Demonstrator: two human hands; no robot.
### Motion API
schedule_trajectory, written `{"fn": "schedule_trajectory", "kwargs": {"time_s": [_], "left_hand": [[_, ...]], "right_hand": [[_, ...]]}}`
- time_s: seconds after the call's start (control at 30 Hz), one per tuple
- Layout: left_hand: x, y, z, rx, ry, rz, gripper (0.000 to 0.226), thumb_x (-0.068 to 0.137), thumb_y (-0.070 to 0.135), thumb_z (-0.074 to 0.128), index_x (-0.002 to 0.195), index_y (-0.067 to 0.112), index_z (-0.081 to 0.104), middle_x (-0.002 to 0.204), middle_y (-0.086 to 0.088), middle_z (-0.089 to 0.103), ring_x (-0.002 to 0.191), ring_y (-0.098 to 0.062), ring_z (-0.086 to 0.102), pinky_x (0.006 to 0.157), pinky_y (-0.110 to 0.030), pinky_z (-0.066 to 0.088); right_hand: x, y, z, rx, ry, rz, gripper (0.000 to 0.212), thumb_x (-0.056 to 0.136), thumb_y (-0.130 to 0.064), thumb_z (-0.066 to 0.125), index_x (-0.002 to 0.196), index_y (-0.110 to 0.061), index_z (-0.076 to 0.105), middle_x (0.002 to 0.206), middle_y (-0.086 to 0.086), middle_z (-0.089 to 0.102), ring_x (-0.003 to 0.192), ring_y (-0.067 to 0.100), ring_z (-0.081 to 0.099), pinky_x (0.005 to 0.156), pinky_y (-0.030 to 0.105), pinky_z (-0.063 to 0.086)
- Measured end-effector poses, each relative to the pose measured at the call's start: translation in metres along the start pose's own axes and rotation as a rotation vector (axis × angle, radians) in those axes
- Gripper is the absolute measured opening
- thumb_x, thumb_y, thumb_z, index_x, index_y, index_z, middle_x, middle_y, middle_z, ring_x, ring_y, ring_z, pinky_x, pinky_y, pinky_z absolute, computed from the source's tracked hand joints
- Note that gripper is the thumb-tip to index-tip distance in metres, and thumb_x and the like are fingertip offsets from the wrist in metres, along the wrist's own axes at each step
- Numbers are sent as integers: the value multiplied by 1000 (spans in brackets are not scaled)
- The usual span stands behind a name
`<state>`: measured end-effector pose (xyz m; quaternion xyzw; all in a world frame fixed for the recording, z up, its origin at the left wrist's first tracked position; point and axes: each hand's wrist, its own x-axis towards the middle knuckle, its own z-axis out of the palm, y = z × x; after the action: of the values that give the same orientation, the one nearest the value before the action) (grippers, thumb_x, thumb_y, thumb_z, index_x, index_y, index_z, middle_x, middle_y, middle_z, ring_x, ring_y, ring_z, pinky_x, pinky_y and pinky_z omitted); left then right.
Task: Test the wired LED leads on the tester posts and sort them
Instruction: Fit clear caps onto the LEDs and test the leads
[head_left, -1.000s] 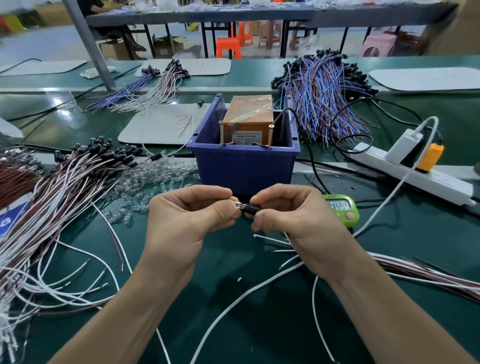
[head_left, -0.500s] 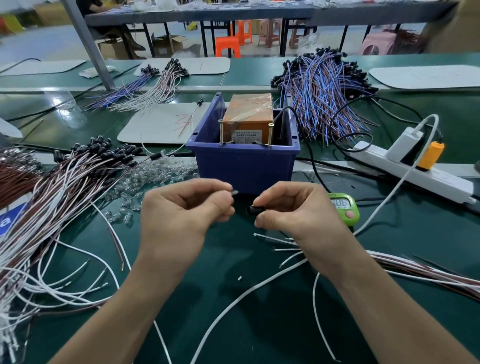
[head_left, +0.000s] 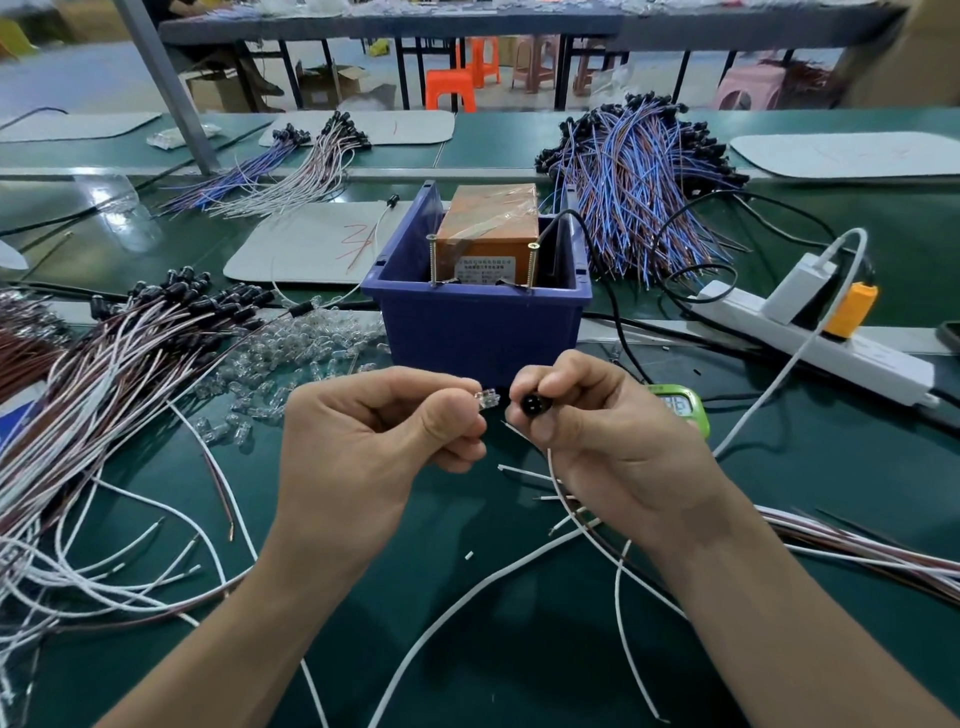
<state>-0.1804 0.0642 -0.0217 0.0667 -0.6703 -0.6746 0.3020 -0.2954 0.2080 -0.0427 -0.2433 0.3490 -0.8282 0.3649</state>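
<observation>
My left hand (head_left: 379, 441) pinches a small clear LED (head_left: 487, 400) between thumb and forefinger. My right hand (head_left: 597, 436) grips a black LED holder (head_left: 531, 404) whose open end faces the clear LED, a small gap between them; its white and brown leads (head_left: 563, 499) hang below the palm. Just behind both hands stands the tester, an orange box (head_left: 488, 228) in a blue bin (head_left: 478, 327), with two upright screw posts (head_left: 432, 260) (head_left: 531, 265) at its front edge.
A pile of white and brown leads (head_left: 104, 374) with black holders lies at left, loose clear LEDs (head_left: 291, 358) beside it. Blue and brown leads (head_left: 639, 182) are heaped behind right. A white power strip (head_left: 810, 332), a green timer (head_left: 680, 405) and more leads (head_left: 857, 551) lie at right.
The clear LED and black holder were joined between my fingertips; I have pulled them apart, and the holder's open end now turns toward the camera.
</observation>
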Motion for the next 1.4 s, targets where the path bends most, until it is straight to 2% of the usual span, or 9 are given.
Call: {"fn": "schedule_trajectory", "kwargs": {"time_s": [0.2,0.33,0.43,0.73,0.8,0.87,1.07,1.23,1.4], "left_hand": [[-1,0,0,25,-6,27,15,72,35,79,74,21,82,65,-8,74,51,-22,71,50,-24,56],[-1,1,0,37,-6,43,15,73,35,80,75,21,82,64,-7,74,51,-21,71,50,-23,56],[-1,0,-1,61,-13,63,12,73,31,89,77,22,82,65,-7,75,51,-22,71,50,-23,56],[-2,-4,-3,183,-57,162,5,79,35,82,84,33,82,69,4,76,56,-17,73,53,-23,58],[-2,-6,-4,214,-51,169,7,79,34,82,86,33,81,70,5,77,58,-16,74,55,-23,59],[-2,-8,-6,244,-37,178,12,78,34,83,89,33,81,73,7,78,63,-15,76,58,-23,60],[-2,-7,-7,425,-53,305,20,77,27,82,94,37,80,84,25,76,70,1,73,65,-8,53],[-1,-6,-9,514,-60,354,18,78,28,81,91,41,78,87,29,75,75,3,73,70,-9,54],[-1,-5,-11,569,-16,341,15,77,34,78,88,44,77,85,32,74,71,6,72,66,-8,53]], "right_hand": [[-1,1,3,29,8,40,25,56,10,72,67,-13,74,83,11,69,75,19,67,76,24,57],[-1,2,0,-24,3,85,42,66,27,66,71,-14,74,85,10,69,74,20,67,79,24,57],[0,4,-2,-35,13,101,35,70,18,61,72,-14,73,86,10,69,76,19,66,80,24,56],[0,7,-2,-125,0,79,29,68,14,69,66,-16,67,88,9,69,75,19,66,78,25,55],[0,6,-2,-123,-11,78,25,66,8,74,67,-15,67,88,9,69,74,19,67,78,24,55],[0,6,-3,-131,-11,79,28,69,12,71,66,-16,68,87,8,69,74,19,67,76,24,55],[0,7,-2,-182,-6,74,32,75,14,66,68,-16,68,87,8,71,77,16,68,75,23,55],[0,8,-1,-335,57,33,30,71,10,72,66,-20,70,85,7,72,75,14,67,73,25,55],[-1,9,6,-517,122,-43,29,70,7,73,64,-21,72,86,7,75,80,16,69,77,31,58]]}}
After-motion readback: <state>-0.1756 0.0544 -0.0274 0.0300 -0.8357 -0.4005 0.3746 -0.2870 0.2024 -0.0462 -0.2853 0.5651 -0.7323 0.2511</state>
